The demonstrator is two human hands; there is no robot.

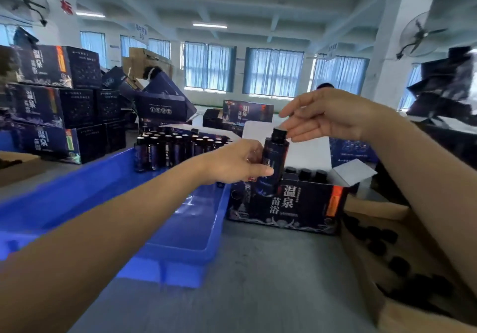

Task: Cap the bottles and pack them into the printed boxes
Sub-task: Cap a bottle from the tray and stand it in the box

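Observation:
My left hand (233,161) grips a dark bottle (273,163) by its body and holds it upright above the left end of an open printed box (291,205). A black cap (279,134) sits on the bottle's neck. My right hand (327,114) is over the cap, its straight fingertips touching the cap's right side. Inside the box, the black tops of capped bottles (305,174) show behind the held bottle. Several uncapped bottles (170,149) stand in rows at the far end of a blue plastic tray (204,232).
A cardboard box (366,263) with several loose black caps (398,265) lies at the right. Stacked printed boxes (49,115) fill the left, and more printed boxes (247,112) stand behind. The grey table (258,288) stretches toward me.

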